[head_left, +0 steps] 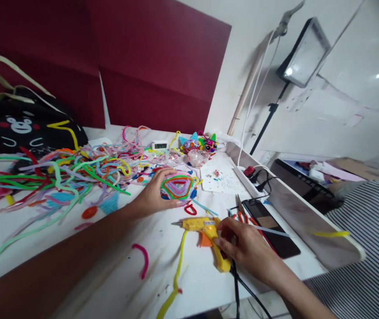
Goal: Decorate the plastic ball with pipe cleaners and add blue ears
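My left hand [154, 192] is wrapped round a rounded ornament [179, 186] covered with coloured pipe cleaners in ring patterns. My right hand [242, 241] has its fingers at the back of a yellow glue gun [205, 226], which lies on its side on the white table with its nozzle pointing left. Whether the fingers grip the gun or only touch it is hard to tell. A yellow pipe cleaner [178, 266] runs down from beneath the gun, and a curved pink piece [142, 261] lies to its left. A small red loop [190, 209] is just below the ornament.
Tangled pipe cleaners [76, 173] spread across the left. At the back stand a small clock [159, 145] and two decorated cat-like heads [191, 142]. Pliers [240, 210] and a phone [271, 228] lie right. Black cables hang near the front edge. A person in stripes [369, 248] is at right.
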Motion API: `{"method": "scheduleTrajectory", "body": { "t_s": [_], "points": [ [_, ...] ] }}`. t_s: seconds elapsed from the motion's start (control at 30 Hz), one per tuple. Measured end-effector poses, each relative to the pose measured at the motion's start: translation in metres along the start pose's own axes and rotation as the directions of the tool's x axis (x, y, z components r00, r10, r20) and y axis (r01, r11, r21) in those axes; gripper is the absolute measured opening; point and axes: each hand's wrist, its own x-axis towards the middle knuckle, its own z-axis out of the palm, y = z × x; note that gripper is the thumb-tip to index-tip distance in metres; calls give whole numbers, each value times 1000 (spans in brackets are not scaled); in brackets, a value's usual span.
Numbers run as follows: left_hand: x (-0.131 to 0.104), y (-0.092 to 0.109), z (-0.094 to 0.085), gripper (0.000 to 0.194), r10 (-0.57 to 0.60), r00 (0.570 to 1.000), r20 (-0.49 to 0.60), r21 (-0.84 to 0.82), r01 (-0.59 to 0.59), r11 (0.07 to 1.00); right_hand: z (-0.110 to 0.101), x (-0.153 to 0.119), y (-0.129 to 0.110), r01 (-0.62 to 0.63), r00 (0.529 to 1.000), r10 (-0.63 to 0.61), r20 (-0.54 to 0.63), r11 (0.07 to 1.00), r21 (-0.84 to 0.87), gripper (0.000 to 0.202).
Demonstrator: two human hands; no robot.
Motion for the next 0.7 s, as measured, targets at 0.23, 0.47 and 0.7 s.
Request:
{"method": "scheduleTrajectory", "body": {
  "t_s": [0.23,0.47,0.7],
  "points": [
    [-2,4,1,87,-40,999,4,-14,40,999,-1,1,-3,81,993,-79,-84,997,20,10],
    [-3,9,0,93,-129,992,18,-51,129,990,-18,30,-8,207,970,-199,-140,977,49,8],
    [-6,-7,-5,97,-145,988,53,-220,153,963,-25,51,-3,255,955,-223,-196,954,159,5]
  ]
}}
